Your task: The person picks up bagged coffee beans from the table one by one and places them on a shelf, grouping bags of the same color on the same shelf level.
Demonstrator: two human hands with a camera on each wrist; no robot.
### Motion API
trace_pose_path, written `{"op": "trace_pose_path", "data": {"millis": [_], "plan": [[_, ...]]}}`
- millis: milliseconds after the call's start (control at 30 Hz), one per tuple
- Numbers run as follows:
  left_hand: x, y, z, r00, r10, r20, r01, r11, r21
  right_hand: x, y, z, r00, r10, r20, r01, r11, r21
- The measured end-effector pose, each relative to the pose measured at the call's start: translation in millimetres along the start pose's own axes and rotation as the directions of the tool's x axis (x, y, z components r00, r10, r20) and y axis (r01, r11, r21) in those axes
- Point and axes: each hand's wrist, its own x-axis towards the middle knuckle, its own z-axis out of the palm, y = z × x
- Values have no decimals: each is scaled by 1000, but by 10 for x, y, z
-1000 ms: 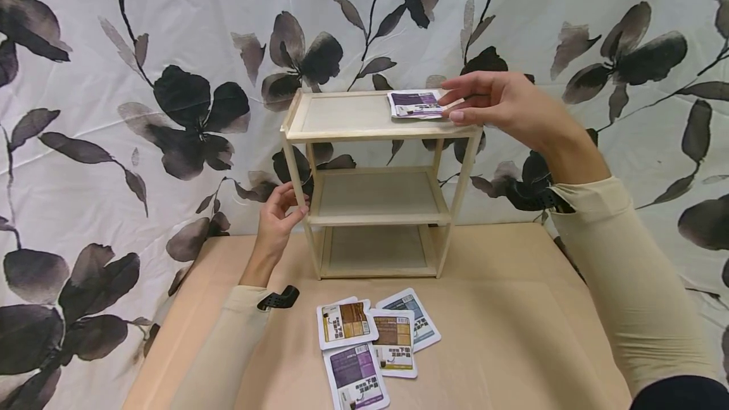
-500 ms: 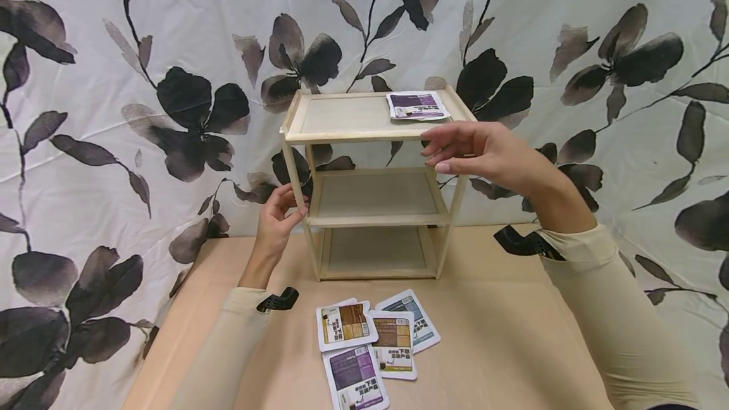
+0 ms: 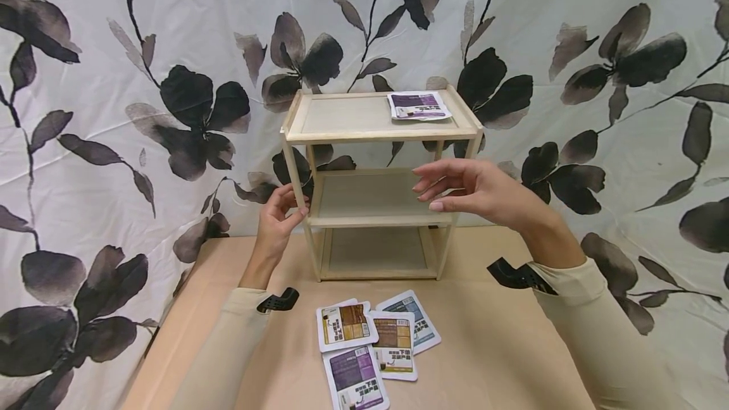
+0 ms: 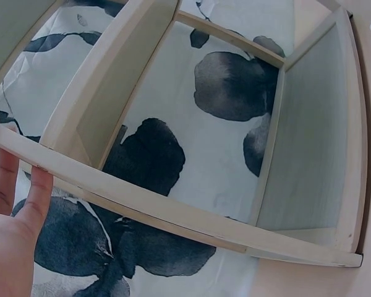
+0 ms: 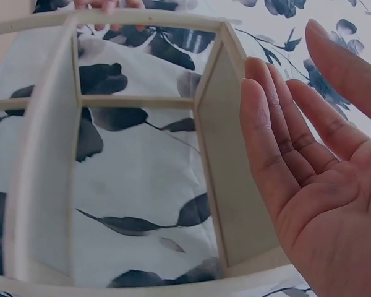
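A three-tier pale wooden shelf rack (image 3: 342, 112) stands at the middle of the table. My left hand (image 3: 274, 226) holds its left front post, with the thumb in front and fingers behind, as the left wrist view also shows. On the right part of the top tier lies a flat purple-and-white packet (image 3: 418, 106). In front of the rack's right side hovers my right hand (image 3: 484, 198), fingers loosely bent and nothing in them. The right wrist view shows the bare palm (image 5: 328, 198) beside the rack. Both lower tiers are bare.
Several flat printed packets lie overlapping on the table before the rack: a purple one (image 3: 357, 377), a brown one (image 3: 346, 323), another brown one (image 3: 394, 343) and a blue one (image 3: 411, 318). A floral cloth (image 3: 216, 18) hangs behind the table (image 3: 484, 334).
My right hand has left the packet on the top tier and come down to the height of the middle tier. The packet stays on top. My left hand keeps its place on the post.
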Motion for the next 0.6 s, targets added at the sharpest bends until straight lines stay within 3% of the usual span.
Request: {"op": "trace_pose_path", "data": {"millis": [600], "plan": [[-1,9,14,1000,-8,-2,8,1000,-14,-102,262,239,995,-1,104,-11,993,114]]}}
